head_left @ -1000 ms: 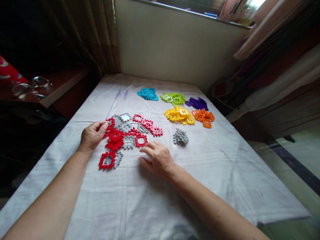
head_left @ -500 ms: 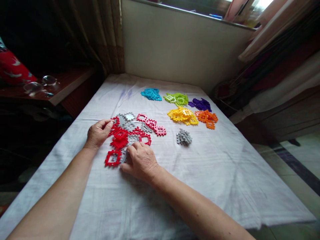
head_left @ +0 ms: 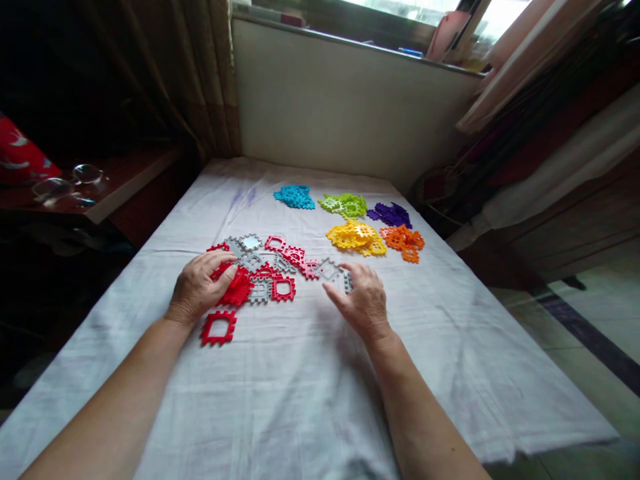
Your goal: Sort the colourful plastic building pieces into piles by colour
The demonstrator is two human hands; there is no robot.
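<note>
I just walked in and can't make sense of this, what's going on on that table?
A person sits at a table covered with a white cloth, handling flat plastic puzzle tiles. The left hand rests on a mixed red and grey heap. The right hand holds a grey tile over the spot to the right of that heap. Farther back lie separate piles: blue, green, purple, yellow and orange.

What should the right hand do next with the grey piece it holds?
Probably set it down on the small grey pile: the right hand holds a grey square plastic tile just beside that pile, which it covers, apart from the mixed red-and-grey heap under the left hand.
</note>
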